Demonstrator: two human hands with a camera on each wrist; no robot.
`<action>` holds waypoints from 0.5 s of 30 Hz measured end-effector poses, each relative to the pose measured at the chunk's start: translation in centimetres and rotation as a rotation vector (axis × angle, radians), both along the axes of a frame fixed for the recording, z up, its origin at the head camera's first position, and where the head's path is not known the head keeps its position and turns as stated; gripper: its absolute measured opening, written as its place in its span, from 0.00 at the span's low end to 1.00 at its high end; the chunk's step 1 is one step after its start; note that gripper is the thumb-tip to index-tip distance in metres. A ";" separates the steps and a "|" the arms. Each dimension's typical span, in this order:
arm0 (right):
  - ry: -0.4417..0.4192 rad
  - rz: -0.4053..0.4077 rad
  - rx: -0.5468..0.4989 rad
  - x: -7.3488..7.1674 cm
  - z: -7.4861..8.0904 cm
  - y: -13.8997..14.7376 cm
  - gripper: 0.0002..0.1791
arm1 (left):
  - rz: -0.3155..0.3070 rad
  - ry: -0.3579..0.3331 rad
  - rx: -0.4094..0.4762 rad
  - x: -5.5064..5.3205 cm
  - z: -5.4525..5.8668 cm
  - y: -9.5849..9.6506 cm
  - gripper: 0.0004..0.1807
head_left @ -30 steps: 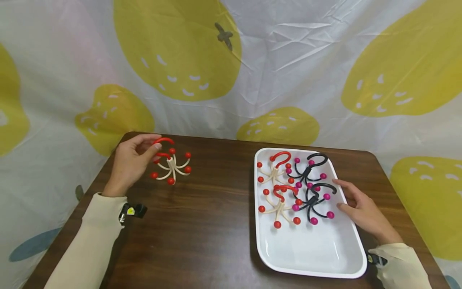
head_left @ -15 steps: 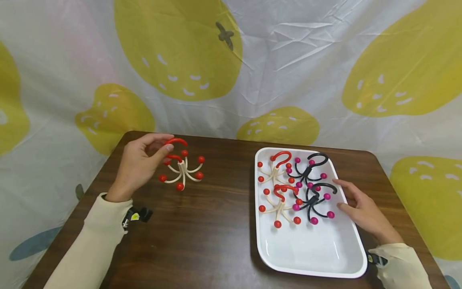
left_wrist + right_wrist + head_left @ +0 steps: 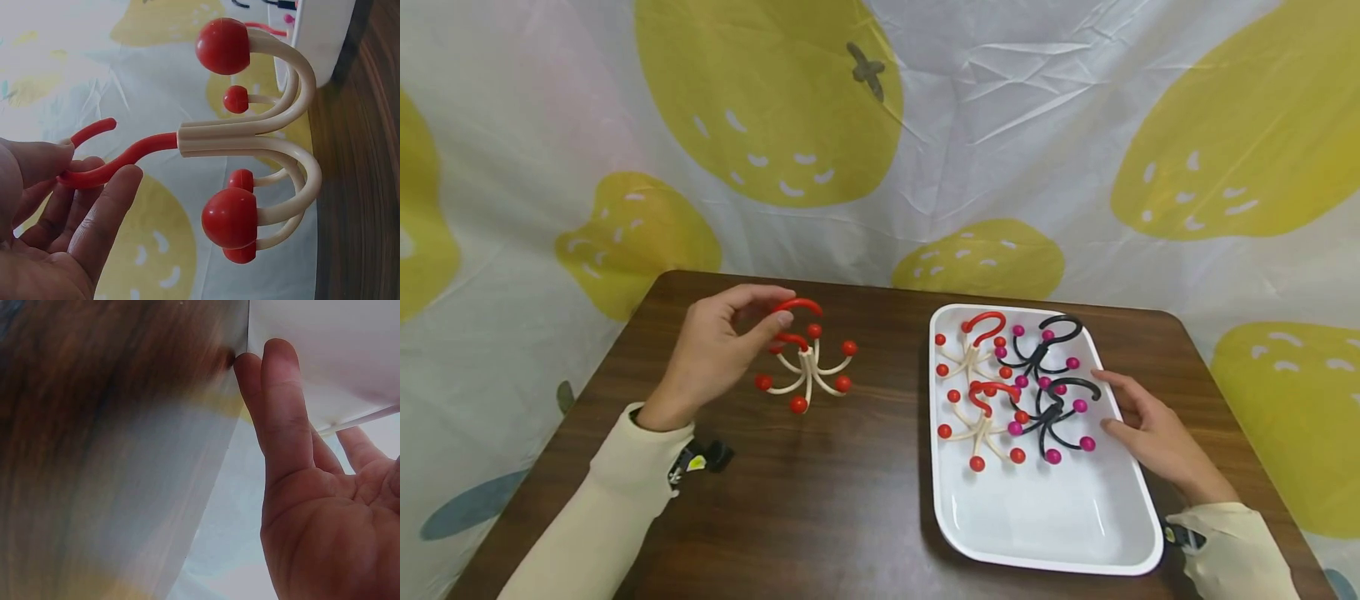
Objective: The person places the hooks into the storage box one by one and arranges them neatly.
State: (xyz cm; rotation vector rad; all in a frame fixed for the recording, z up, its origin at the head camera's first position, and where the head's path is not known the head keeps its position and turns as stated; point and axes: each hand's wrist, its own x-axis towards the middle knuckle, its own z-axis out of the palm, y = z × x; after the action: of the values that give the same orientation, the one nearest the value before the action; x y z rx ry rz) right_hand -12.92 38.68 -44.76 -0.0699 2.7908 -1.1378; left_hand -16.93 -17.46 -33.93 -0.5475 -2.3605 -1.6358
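Observation:
My left hand (image 3: 718,350) pinches the red curved top of a multi-arm hanging hook (image 3: 807,362) between thumb and fingers. The hook hangs above the table, left of the tray; its curved cream arms end in red balls (image 3: 229,219). At the right, my right hand (image 3: 1157,433) touches the right rim of a white tray (image 3: 1045,533), thumb and forefinger at its edge. In the right wrist view, that hand's straight fingers (image 3: 284,406) lie against the tray's outer wall. Inside the tray stand two cream-and-red hooks (image 3: 981,429) on the left and two black hooks with magenta balls (image 3: 1051,414) on the right.
Brown wooden table (image 3: 820,517) lies under everything, with bare surface between the left hand and the tray. A white curtain (image 3: 820,250) with yellow fruit prints hangs behind the table's far edge. The tray's near end shows its bare floor.
My left hand has carried the cream-and-red hanging hook rightward and slightly nearer, closer to the tray. The right hand, the tray and the hooks in it have stayed in place.

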 end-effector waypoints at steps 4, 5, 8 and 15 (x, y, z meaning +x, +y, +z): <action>0.000 0.000 -0.002 0.0 0.0 0.0 0.39 | -0.023 0.023 -0.028 0.5 0.1 0.9 0.15; 0.001 0.000 0.001 0.0 0.0 0.0 0.39 | -0.035 0.024 -0.025 0.6 0.2 1.1 0.15; 0.004 -0.001 0.015 0.0 0.0 0.0 0.39 | -0.063 0.049 -0.037 0.9 0.4 1.8 0.14; 0.000 -0.002 0.029 -0.1 -0.1 0.1 0.39 | -0.144 0.085 -0.014 1.6 0.6 4.0 0.14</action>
State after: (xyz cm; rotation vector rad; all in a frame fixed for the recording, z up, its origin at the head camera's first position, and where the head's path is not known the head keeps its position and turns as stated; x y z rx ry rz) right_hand -12.98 38.77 -44.83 -0.0642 2.8078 -1.0973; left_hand -15.30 -13.45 -33.32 -0.7906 -2.3213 -1.6209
